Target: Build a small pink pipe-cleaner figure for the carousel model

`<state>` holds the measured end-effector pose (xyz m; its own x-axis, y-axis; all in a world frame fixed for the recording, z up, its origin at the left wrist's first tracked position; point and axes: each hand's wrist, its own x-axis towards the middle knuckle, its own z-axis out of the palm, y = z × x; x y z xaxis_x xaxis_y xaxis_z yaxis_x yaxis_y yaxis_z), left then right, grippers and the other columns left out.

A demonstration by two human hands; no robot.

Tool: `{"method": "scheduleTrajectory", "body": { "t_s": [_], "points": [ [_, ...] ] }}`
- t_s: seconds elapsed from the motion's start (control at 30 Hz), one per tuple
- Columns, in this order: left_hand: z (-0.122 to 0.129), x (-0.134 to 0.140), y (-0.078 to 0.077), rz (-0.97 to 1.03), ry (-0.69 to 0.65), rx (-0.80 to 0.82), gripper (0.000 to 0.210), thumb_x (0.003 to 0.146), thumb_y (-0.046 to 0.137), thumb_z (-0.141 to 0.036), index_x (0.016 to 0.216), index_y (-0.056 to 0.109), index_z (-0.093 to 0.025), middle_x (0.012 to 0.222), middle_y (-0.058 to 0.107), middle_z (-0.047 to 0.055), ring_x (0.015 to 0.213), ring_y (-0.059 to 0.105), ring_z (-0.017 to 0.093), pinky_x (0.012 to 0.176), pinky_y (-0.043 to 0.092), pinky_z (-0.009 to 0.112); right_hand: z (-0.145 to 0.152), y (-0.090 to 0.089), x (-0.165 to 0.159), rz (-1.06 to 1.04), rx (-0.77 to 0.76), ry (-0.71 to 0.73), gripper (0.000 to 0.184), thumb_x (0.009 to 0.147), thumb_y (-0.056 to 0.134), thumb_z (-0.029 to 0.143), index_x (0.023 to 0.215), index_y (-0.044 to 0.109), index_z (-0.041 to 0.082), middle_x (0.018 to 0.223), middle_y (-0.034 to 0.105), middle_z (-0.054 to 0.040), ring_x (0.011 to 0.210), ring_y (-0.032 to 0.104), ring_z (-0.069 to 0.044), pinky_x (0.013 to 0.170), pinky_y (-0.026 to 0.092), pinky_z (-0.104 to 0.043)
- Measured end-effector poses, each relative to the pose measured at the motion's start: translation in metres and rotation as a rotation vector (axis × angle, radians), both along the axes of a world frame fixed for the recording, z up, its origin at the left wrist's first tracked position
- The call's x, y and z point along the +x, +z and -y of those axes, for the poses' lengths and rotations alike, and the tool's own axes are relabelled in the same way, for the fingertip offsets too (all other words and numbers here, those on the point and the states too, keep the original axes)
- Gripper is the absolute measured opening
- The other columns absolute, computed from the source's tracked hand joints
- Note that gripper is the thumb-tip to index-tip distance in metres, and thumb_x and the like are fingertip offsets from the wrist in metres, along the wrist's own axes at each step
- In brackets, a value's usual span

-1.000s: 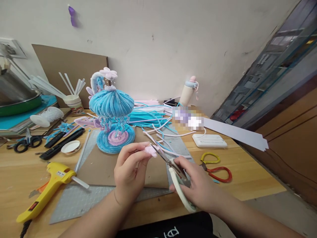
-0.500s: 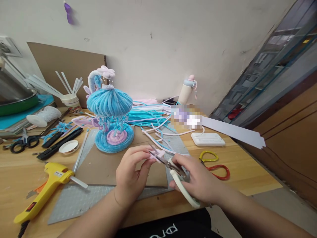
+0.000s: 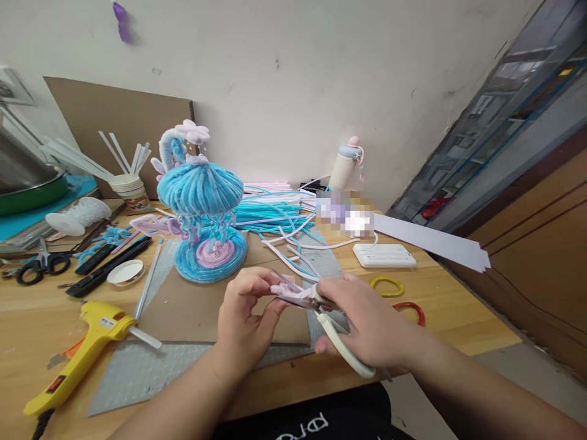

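Observation:
Between the thumb and fingers of my left hand (image 3: 250,315) is a small pale pink fuzzy piece (image 3: 280,289), which looks like pipe cleaner. My right hand (image 3: 367,321) grips a pair of scissors (image 3: 342,348) with cream handles. Their blades are apart and lie around the pink piece, close to my left fingertips. Behind my hands stands a blue pipe-cleaner jellyfish (image 3: 202,189) with a pink flower on a curved stem above it. It rests on a round blue and pink coiled base (image 3: 183,263).
A yellow glue gun (image 3: 68,354) lies left on the wooden table, near black-handled scissors (image 3: 43,266). Blue and pink pipe cleaners (image 3: 270,214) are heaped behind. On the right are a white power bank (image 3: 384,255), red and yellow handles (image 3: 415,311) and a bottle (image 3: 345,165). Cardboard (image 3: 183,318) covers a grey cutting mat (image 3: 132,379).
The scissors have turned and their blades have opened wider around the pink piece. My right hand has rolled over slightly, and the view has shifted a little.

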<state>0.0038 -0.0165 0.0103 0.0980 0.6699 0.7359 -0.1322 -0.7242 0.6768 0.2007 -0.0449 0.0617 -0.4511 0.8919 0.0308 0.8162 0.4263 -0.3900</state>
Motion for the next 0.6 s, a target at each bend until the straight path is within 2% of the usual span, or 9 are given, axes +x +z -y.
{"method": "scheduleTrajectory", "body": {
  "t_s": [0.17, 0.33, 0.6],
  "points": [
    [-0.0008, -0.0007, -0.0018, 0.000, -0.033, -0.031, 0.036, 0.076, 0.057, 0.002, 0.097, 0.042, -0.023, 0.093, 0.050, 0.001, 0.090, 0.064, 0.018, 0.074, 0.057, 0.035, -0.0001, -0.0023, -0.0003, -0.020, -0.009, 0.032, 0.042, 0.069, 0.065, 0.057, 0.076, 0.046, 0.020, 0.075, 0.054, -0.0006, 0.066, 0.043, -0.016, 0.060, 0.026, -0.027],
    [-0.0003, 0.0000, -0.0003, 0.002, -0.014, -0.019, 0.036, 0.075, 0.059, 0.003, 0.095, 0.044, -0.023, 0.090, 0.051, 0.001, 0.088, 0.064, 0.018, 0.075, 0.057, 0.036, 0.0014, -0.0074, -0.0006, -0.049, -0.013, 0.003, 0.041, 0.073, 0.062, 0.055, 0.072, 0.043, 0.019, 0.072, 0.053, -0.0001, 0.068, 0.042, -0.017, 0.060, 0.026, -0.027],
    [0.0000, -0.0012, -0.0021, -0.026, -0.010, -0.007, 0.037, 0.075, 0.056, 0.004, 0.096, 0.043, -0.023, 0.090, 0.050, 0.002, 0.091, 0.063, 0.020, 0.076, 0.056, 0.037, -0.0010, -0.0045, -0.0023, -0.064, 0.051, 0.067, 0.041, 0.071, 0.065, 0.054, 0.075, 0.042, 0.019, 0.074, 0.053, 0.0016, 0.064, 0.042, -0.014, 0.063, 0.025, -0.028]
  ]
}}
